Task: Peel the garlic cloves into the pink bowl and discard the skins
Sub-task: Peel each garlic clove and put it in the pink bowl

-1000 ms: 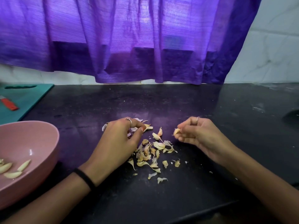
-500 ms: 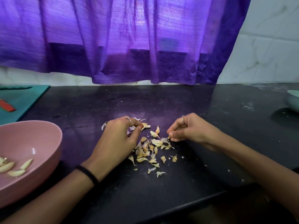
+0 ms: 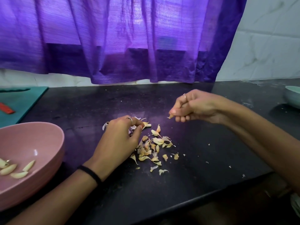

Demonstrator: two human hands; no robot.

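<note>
A pile of dry garlic skins (image 3: pixel 152 146) lies in the middle of the black counter (image 3: pixel 194 168). My left hand (image 3: pixel 120 140) rests on the pile's left edge, its curled fingers and thumb closed on some skins. My right hand (image 3: pixel 194 108) is raised above the counter to the right of the pile, pinching a small piece of skin (image 3: pixel 170 117) at its fingertips. The pink bowl (image 3: pixel 40 168) stands at the left front edge with several peeled cloves (image 3: pixel 16 169) inside.
A teal cutting board (image 3: pixel 21 101) with a red object (image 3: pixel 6 108) lies at the far left. A pale green bowl (image 3: pixel 292 98) sits at the right edge. A purple curtain (image 3: pixel 121 39) hangs behind the counter. Small skin flakes are scattered towards the right.
My right hand has lifted away from the pile and moved up and to the right with a bit of skin. My left hand has stayed on the pile.
</note>
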